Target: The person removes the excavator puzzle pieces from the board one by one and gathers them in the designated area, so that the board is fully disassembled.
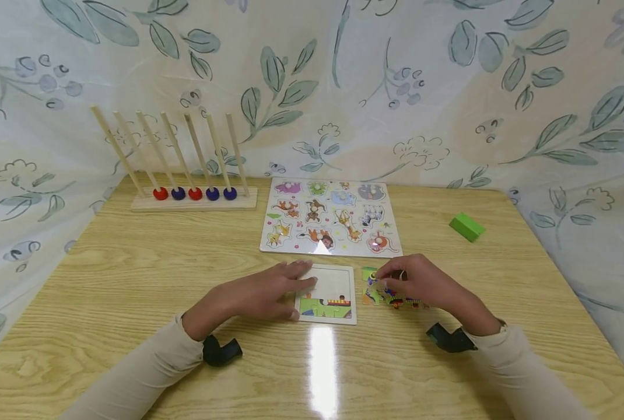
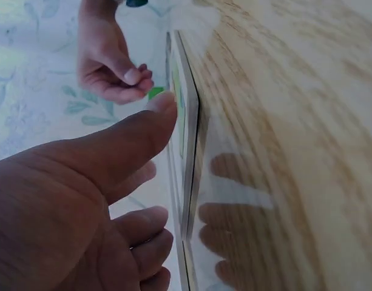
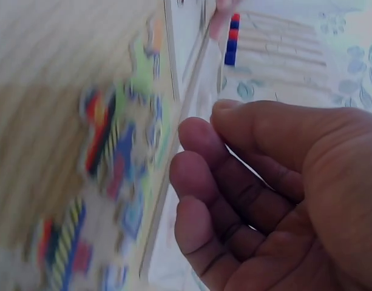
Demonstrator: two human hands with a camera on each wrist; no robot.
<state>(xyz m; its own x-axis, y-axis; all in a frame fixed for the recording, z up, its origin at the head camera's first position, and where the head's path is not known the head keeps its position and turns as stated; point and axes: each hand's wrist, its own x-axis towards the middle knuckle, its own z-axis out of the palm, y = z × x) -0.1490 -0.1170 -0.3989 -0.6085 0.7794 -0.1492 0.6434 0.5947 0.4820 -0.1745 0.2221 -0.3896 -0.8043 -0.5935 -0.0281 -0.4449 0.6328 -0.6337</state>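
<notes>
A small square puzzle tray lies on the table with its lower rows filled by green and train-picture pieces. My left hand rests on the tray's left side, fingers spread and thumb on the near corner. In the left wrist view its thumb touches the rim. Just right of the tray lie several loose jigsaw pieces, brightly printed. Over them hovers my right hand, fingers loosely bent. No piece shows between the thumb and fingertips in the right wrist view.
Behind the tray lies a white animal peg puzzle board. A wooden peg stand with red and blue beads stands at the back left. A green block sits at the right. Patterned cloth hangs behind the table.
</notes>
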